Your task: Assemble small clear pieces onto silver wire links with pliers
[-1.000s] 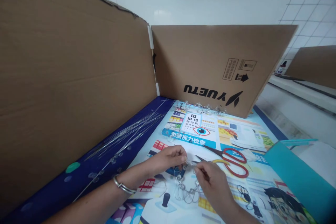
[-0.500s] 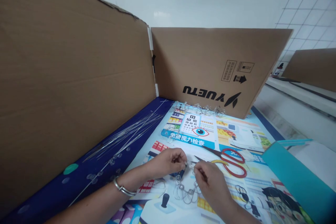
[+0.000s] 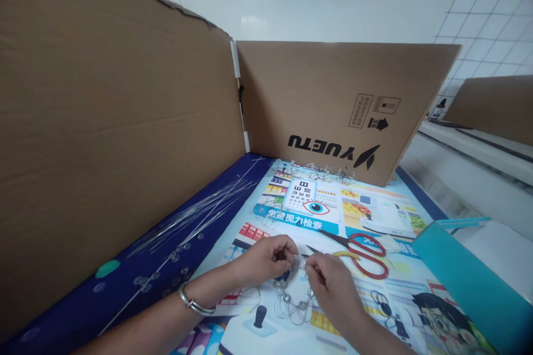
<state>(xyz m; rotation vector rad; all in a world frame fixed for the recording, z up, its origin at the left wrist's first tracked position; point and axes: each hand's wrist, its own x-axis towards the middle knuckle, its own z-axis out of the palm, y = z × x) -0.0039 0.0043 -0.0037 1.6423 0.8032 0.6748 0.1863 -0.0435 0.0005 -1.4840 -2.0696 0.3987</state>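
A loop of clear round beads with thin wire rings, a beaded wire strand [image 3: 302,305], hangs below my fingertips, low over the printed sheet. My left hand [image 3: 272,258] has thumb and fingers pinched together at the strand's upper left end. Opposite it, my right hand [image 3: 333,279] pinches the upper right end, a short gap from the left. The fingers partly hide the thin ends. Just beyond my right hand lie red-handled scissors [image 3: 368,255], with a yellow-handled tool [image 3: 346,254] partly beneath them.
Cardboard panels [image 3: 341,94] wall off the back and left. Along the back lie several clear beaded pieces [image 3: 320,171]. Thin wires [image 3: 195,216] and loose clear beads [image 3: 175,255] are on the blue surface at left. A teal box [image 3: 466,277] stands at right.
The view has shifted slightly. My left fingertips have moved a little closer to my right hand, and the small dark item seen at them before no longer shows.
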